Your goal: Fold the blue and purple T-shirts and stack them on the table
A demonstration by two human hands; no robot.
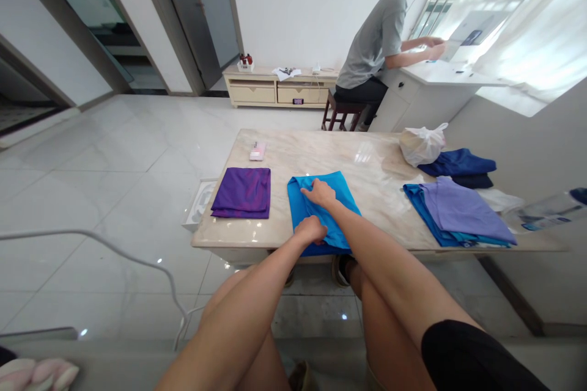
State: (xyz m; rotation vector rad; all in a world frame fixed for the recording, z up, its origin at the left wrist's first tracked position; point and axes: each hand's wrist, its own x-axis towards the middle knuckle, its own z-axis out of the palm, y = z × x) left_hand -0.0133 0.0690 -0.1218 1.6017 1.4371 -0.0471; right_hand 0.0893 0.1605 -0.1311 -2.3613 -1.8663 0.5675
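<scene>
A bright blue cloth (342,186), partly folded and creased, lies on the marble-topped table (367,165) in front of me. Its darker blue lower part hangs at the near edge. My left hand (312,230) is closed on the near part of this cloth, fingers curled in. Just beyond, my right hand (321,193) rests on top of the cloth with thumb and forefinger apart; its other fingers are hard to see. To the left sits a neatly folded purple cloth (243,192), touched by neither hand.
At the table's right are a lilac cloth (463,208) over blue ones, dark blue cloths (458,162), a white plastic bag (422,145) and a clear bottle (545,214). A pink packet (257,151) lies far left. A person (373,43) sits at a white desk (440,76).
</scene>
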